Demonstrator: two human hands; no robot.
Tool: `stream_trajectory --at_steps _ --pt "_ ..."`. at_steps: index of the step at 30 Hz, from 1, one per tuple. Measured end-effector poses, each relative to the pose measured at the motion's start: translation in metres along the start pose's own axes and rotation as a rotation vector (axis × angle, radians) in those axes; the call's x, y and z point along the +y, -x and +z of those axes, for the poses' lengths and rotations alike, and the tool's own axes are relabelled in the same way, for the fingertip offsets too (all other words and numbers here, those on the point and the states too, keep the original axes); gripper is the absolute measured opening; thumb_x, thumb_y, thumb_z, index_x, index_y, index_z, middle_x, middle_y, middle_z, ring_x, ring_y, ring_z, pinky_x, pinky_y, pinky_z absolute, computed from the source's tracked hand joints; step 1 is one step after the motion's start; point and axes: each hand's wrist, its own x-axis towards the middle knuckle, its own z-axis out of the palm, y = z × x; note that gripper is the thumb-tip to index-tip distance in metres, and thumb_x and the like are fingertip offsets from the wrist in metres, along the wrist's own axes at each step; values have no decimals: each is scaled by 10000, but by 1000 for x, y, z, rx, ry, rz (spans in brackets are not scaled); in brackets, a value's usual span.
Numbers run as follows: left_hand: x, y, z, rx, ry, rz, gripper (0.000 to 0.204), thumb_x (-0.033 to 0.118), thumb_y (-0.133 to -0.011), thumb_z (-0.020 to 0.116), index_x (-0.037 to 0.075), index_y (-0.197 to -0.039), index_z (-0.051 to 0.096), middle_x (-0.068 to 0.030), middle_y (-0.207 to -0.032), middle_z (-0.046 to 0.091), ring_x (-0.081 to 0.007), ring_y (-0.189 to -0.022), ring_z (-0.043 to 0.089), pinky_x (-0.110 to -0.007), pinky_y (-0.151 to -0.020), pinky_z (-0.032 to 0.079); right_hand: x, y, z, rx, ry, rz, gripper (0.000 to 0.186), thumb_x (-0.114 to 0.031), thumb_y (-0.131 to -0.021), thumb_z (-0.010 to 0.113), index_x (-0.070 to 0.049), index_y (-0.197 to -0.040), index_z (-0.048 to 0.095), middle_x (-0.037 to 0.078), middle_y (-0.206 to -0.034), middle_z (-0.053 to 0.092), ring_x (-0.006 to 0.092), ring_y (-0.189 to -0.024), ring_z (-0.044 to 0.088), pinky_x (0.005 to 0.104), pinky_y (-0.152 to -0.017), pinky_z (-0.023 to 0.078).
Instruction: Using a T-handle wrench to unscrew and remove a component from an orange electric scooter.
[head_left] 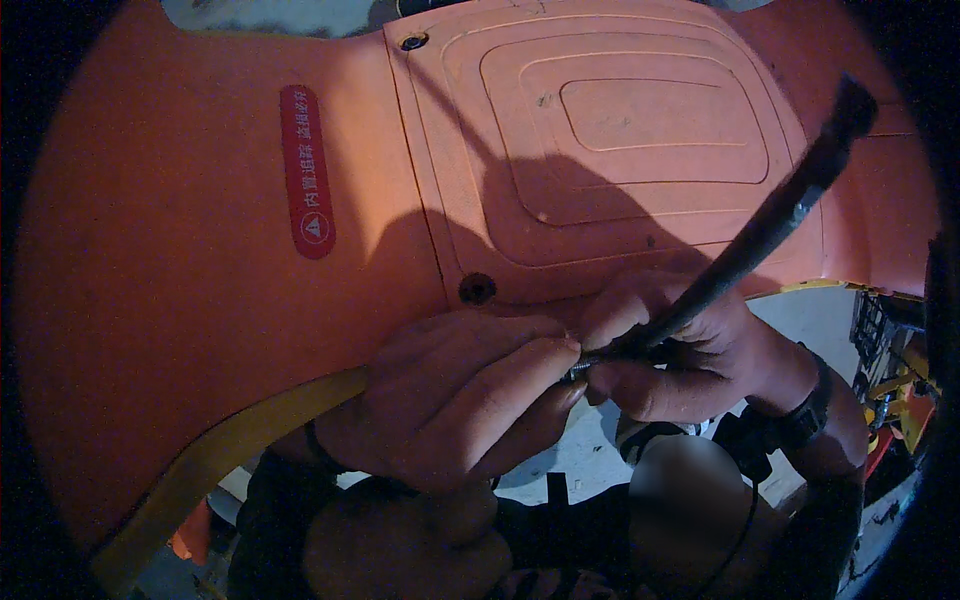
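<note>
Over the near edge of an orange panel point(200, 200), my two hands meet at the tips. My right hand point(710, 350) is closed round the lower end of a long, dark, tube-like piece point(760, 235). This piece slants up to the right over the panel and widens into a ragged tip. Between the hands shows a small ridged metal bit point(578, 371), like a threaded end; its full shape is hidden by the fingers. My left hand point(450, 390) pinches at it, thumb and fingers pressed together. Whether the bit is joined to the dark piece I cannot tell.
A raised cover with nested rounded outlines point(665, 115) has dark fastener holes point(478, 289) at its corners. A red warning label point(308, 170) lies left of it. A yellow edge strip point(250, 420) borders the panel. Black and yellow clutter point(905, 390) stands at right.
</note>
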Motion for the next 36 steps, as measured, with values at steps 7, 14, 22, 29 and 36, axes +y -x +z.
stream_trajectory --at_steps 7,14,22,29,36 --pt "5 0 0 9 -10 -43 313 83 -755 718 -65 -998 589 -168 -840 645 -263 -701 658 -325 -586 539 0 -1 -2 -39 13 16 137 -31 -801 657 -4 -929 618 85 -800 626 188 -670 621 289 -572 473" --pt "1 1 2 -3 -4 15 315 90 -758 724 -70 -991 588 -179 -836 642 -271 -712 660 -325 -594 545 -6 4 -3 -43 1 85 124 -12 -831 632 5 -953 622 82 -808 625 173 -689 622 286 -579 477" --pt "4 4 3 39 -16 -10 345 48 -722 735 -78 -1009 592 -193 -868 645 -268 -728 664 -330 -604 545 -7 -3 -1 -27 -29 20 92 -30 -862 606 29 -933 602 81 -740 624 171 -639 614 286 -539 466" --pt "6 -1 -2 26 -19 -23 363 41 -708 746 -77 -1013 589 -195 -870 645 -268 -729 664 -331 -611 546 -6 -5 1 -24 -56 25 63 -52 -887 585 10 -878 591 67 -664 613 177 -592 601 290 -517 455" --pt "2 3 1 24 8 -2 356 44 -722 737 -82 -1015 580 -210 -876 643 -283 -737 664 -335 -612 549 -12 -9 -1 -23 36 45 68 -68 -899 577 -9 -874 598 65 -694 598 176 -621 602 287 -542 453"
